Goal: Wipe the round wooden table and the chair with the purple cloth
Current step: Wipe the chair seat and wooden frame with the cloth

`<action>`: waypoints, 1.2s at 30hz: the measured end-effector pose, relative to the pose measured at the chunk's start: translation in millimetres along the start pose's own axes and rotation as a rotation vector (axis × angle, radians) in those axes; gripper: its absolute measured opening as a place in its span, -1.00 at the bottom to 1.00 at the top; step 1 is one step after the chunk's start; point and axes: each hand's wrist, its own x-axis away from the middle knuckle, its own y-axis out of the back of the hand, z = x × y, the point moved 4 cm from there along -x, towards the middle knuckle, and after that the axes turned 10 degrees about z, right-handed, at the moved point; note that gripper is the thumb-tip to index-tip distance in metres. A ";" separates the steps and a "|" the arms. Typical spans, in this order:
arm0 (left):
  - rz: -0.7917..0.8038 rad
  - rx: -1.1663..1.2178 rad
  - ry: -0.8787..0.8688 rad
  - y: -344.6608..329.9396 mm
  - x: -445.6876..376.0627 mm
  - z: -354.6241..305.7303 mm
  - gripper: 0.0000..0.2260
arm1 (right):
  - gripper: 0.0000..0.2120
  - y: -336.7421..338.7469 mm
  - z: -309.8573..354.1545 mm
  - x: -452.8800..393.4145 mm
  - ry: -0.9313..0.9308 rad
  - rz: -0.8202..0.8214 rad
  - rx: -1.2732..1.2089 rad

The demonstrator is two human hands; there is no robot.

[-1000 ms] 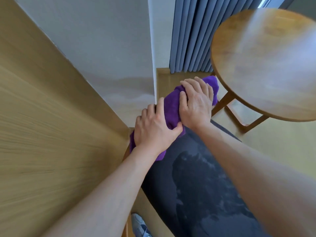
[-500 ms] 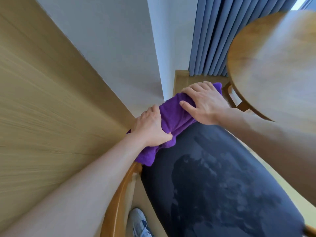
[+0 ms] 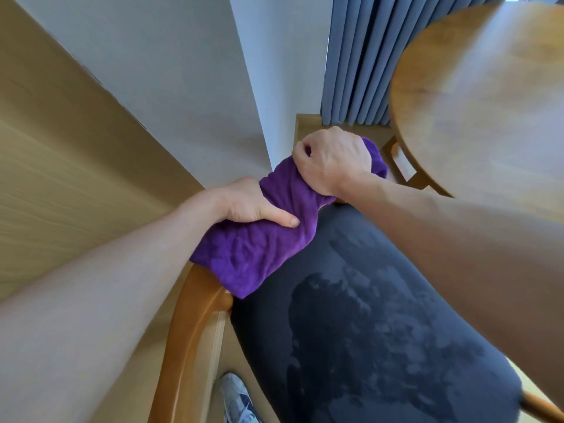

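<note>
The purple cloth [image 3: 262, 239] is draped over the top rail of the chair's wooden frame [image 3: 189, 340]. My left hand [image 3: 250, 203] grips the cloth from the wall side, thumb pressed across its top. My right hand [image 3: 332, 163] clutches the cloth's far end, fingers curled round it. The chair's dark grey padded cushion [image 3: 366, 331] fills the lower middle and shows darker damp-looking patches. The round wooden table [image 3: 488, 96] stands at the upper right, past my right forearm.
A wood-panelled wall [image 3: 61, 163] runs along the left, meeting a white wall [image 3: 183, 71]. Blue-grey curtains [image 3: 360, 56] hang behind the table. The table's wooden legs [image 3: 406, 169] stand close to the chair. A light sneaker [image 3: 238, 398] shows on the floor below.
The view has shifted nearer the chair. My right hand went from lying flat on the cloth to clenching it. The left hand slid toward the wall side of the rail.
</note>
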 end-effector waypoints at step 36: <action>-0.287 0.239 -0.175 -22.7 44.9 44.6 -0.45 | -0.53 -9.6 35.5 14.1 -0.063 0.189 0.145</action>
